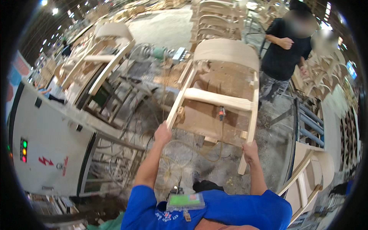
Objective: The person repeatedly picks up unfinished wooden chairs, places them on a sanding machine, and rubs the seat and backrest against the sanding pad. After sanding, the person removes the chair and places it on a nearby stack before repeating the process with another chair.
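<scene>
An unfinished pale wooden chair frame (219,99) lies in front of me, its wide curved backrest at the far end and a crossbar joining its two long legs. My left hand (163,134) is closed round the near part of the left leg. My right hand (250,151) grips the right leg, whose tip sticks out below my fist. Beneath the frame is a brown wooden worktable (205,119) with small wooden blocks at its edges. A dark air-tool or hose fitting with an orange part (221,112) shows between the legs; its exact kind is unclear.
Another chair frame (111,61) rests on a stand at the left, behind a grey electrical cabinet (50,142). Stacked backrests (216,21) stand beyond the table. A person in black (285,50) stands at far right. More chair frames (303,188) lean near right. A hose (216,159) hangs down.
</scene>
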A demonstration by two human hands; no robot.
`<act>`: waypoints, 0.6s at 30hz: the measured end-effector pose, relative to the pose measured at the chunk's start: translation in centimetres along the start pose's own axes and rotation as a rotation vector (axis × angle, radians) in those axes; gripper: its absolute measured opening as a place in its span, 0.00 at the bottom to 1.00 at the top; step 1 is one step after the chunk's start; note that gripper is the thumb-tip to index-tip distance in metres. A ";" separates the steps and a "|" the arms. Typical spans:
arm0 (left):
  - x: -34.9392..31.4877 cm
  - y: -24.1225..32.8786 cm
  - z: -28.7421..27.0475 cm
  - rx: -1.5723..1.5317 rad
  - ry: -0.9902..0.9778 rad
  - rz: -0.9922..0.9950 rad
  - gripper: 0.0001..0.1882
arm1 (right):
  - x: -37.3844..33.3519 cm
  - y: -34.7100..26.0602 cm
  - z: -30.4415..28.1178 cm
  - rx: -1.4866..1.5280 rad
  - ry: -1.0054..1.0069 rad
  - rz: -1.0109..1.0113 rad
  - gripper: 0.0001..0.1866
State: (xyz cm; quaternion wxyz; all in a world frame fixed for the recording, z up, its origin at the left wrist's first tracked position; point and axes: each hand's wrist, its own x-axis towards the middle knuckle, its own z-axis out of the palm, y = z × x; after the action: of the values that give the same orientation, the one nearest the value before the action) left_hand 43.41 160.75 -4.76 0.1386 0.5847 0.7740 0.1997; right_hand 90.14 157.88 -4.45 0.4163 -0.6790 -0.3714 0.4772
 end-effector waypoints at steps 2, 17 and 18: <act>0.8 0.8 -0.6 0.067 -0.005 0.081 0.18 | 1.1 0.4 0.5 -0.081 0.095 -0.023 0.20; -7.6 6.4 3.9 0.214 0.425 0.267 0.20 | 1.2 1.7 0.1 -0.068 -0.103 -0.006 0.19; -8.9 8.2 6.0 0.091 0.340 0.271 0.21 | 0.8 0.8 0.0 -0.059 -0.130 -0.021 0.20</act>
State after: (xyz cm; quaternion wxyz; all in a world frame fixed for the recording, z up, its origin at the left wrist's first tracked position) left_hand 55.57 155.03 -6.40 -0.0483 0.6471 0.7087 0.2771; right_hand 90.45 158.35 -5.44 0.3760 -0.6548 -0.4186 0.5046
